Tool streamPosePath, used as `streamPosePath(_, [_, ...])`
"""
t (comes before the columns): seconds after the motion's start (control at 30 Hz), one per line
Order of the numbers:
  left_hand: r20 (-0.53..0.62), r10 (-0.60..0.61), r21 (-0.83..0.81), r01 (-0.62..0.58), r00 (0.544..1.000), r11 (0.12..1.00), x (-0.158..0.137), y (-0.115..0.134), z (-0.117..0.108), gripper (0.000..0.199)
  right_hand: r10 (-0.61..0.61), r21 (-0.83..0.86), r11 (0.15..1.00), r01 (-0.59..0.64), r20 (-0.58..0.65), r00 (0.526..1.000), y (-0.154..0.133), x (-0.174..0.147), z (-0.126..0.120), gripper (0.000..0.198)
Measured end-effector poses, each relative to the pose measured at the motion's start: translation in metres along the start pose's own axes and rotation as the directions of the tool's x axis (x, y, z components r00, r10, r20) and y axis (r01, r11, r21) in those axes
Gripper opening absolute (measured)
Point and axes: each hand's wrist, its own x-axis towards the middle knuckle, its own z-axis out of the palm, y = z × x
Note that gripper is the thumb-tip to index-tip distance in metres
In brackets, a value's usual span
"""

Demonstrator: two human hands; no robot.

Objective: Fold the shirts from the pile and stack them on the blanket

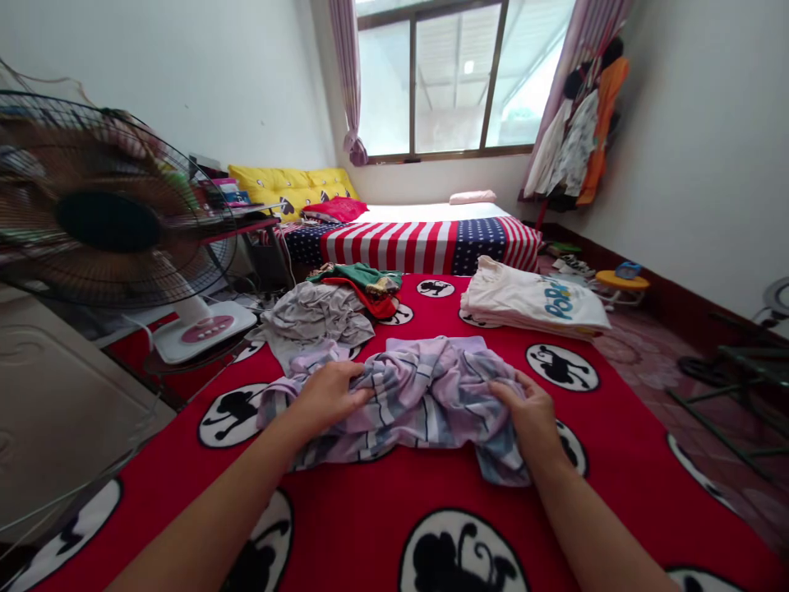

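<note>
A rumpled lilac and grey plaid garment (425,403) lies across the red table cover (345,526) in front of me; its kind cannot be made out from the folds. My left hand (333,395) grips the cloth near its left part, thumb and fingers pinched on it. At the opposite end, my right hand (523,403) has thumb and fingers closed on the fabric. Just beyond the plaid cloth, a flat lilac strip of fabric (468,344) shows. Crumpled grey clothing (320,316) and a green and red garment (363,284) are heaped behind my left hand.
Folded white shirts (530,300) are stacked at the back right. An electric fan (203,321) stands at the left. Beyond the table is a bed with a striped cover (394,247). A small yellow stool (622,281) and a dark metal frame (740,395) stand at right.
</note>
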Motion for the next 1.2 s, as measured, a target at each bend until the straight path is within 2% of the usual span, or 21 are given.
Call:
streamPosePath(0.1, [0.212,0.112,-0.221,-0.064,0.971,0.973,-0.028,0.005,-0.028,0.017,-0.045,-0.011,0.999,0.044,-0.317,0.947,-0.010,0.024,-0.035,0.037])
streamPosePath(0.17, [0.394,0.200,-0.360,-0.050,0.897,0.932,-0.046,0.004,-0.042,0.015,-0.089,-0.056,0.996,0.072,-0.426,0.900,-0.015,0.036,-0.054,0.032])
streamPosePath(0.27, [0.580,0.320,-0.466,-0.017,0.749,0.885,-0.064,0.002,-0.053,0.015,-0.154,-0.137,0.985,0.105,-0.424,0.892,-0.019,0.043,-0.068,0.029])
streamPosePath(0.33, [0.603,0.353,-0.475,-0.034,0.715,0.880,-0.066,0.004,-0.054,0.018,-0.255,-0.305,0.941,0.144,-0.364,0.896,-0.021,0.041,-0.068,0.027])
streamPosePath(0.37, [0.579,0.344,-0.467,-0.044,0.739,0.883,-0.064,0.006,-0.053,0.019,-0.348,-0.462,0.868,0.182,-0.305,0.886,-0.023,0.040,-0.067,0.027])
streamPosePath(0.43, [0.457,0.260,-0.439,-0.039,0.851,0.898,-0.057,0.012,-0.048,0.021,-0.545,-0.779,0.567,0.267,-0.112,0.831,-0.027,0.037,-0.063,0.029])
streamPosePath(0.47, [0.381,0.201,-0.428,-0.020,0.902,0.903,-0.052,0.016,-0.043,0.023,-0.607,-0.870,0.394,0.297,-0.004,0.795,-0.030,0.036,-0.060,0.032])
streamPosePath(0.5, [0.315,0.145,-0.424,0.003,0.938,0.906,-0.048,0.020,-0.038,0.025,-0.633,-0.907,0.273,0.319,0.080,0.770,-0.033,0.035,-0.058,0.034])
streamPosePath(0.53, [0.274,0.103,-0.419,0.023,0.956,0.908,-0.045,0.024,-0.031,0.027,-0.615,-0.910,0.241,0.338,0.127,0.778,-0.038,0.034,-0.056,0.035])
streamPosePath(0.57, [0.263,0.081,-0.410,0.035,0.961,0.912,-0.042,0.029,-0.024,0.029,-0.551,-0.896,0.272,0.351,0.154,0.820,-0.042,0.034,-0.055,0.035])
streamPosePath(0.63, [0.312,0.098,-0.387,0.032,0.945,0.922,-0.041,0.039,-0.010,0.031,-0.307,-0.848,0.405,0.343,0.227,0.924,-0.052,0.032,-0.054,0.033])
streamPosePath(0.67, [0.342,0.116,-0.376,0.023,0.932,0.926,-0.042,0.043,-0.004,0.033,-0.162,-0.823,0.461,0.333,0.291,0.943,-0.057,0.031,-0.055,0.035])
streamPosePath(0.73, [0.363,0.130,-0.357,0.009,0.923,0.934,-0.045,0.050,0.007,0.036,0.052,-0.776,0.517,0.360,0.449,0.892,-0.064,0.028,-0.058,0.048])
streamPosePath(0.8, [0.343,0.120,-0.333,0.001,0.932,0.943,-0.048,0.056,0.014,0.037,0.137,-0.755,0.492,0.433,0.559,0.818,-0.070,0.025,-0.061,0.052])
streamPosePath(0.83, [0.332,0.114,-0.315,-0.004,0.936,0.949,-0.049,0.058,0.016,0.037,0.159,-0.771,0.444,0.456,0.568,0.807,-0.072,0.024,-0.062,0.046])
streamPosePath(0.9, [0.340,0.120,-0.282,-0.021,0.933,0.959,-0.049,0.060,0.017,0.031,0.169,-0.825,0.320,0.465,0.533,0.829,-0.073,0.024,-0.062,0.022])
streamPosePath(0.97, [0.366,0.161,-0.278,-0.058,0.917,0.959,-0.050,0.061,0.014,0.017,0.130,-0.856,0.279,0.435,0.482,0.866,-0.073,0.025,-0.060,0.009])
streamPosePath(1.0, [0.388,0.200,-0.301,-0.081,0.900,0.950,-0.050,0.061,0.012,0.014,0.094,-0.851,0.326,0.412,0.463,0.881,-0.073,0.026,-0.059,0.011])
streamPosePath(1.07, [0.452,0.307,-0.402,-0.116,0.838,0.908,-0.052,0.060,0.006,0.019,0.003,-0.780,0.519,0.350,0.411,0.912,-0.073,0.027,-0.056,0.013])
streamPosePath(1.13, [0.496,0.419,-0.528,-0.118,0.761,0.841,-0.053,0.059,0.001,0.026,-0.064,-0.612,0.744,0.267,0.332,0.941,-0.073,0.026,-0.050,0.015])
streamPosePath(1.2, [0.471,0.489,-0.624,-0.115,0.734,0.773,-0.054,0.059,0.000,0.032,-0.084,-0.378,0.907,0.187,0.274,0.958,-0.075,0.022,-0.043,0.020])
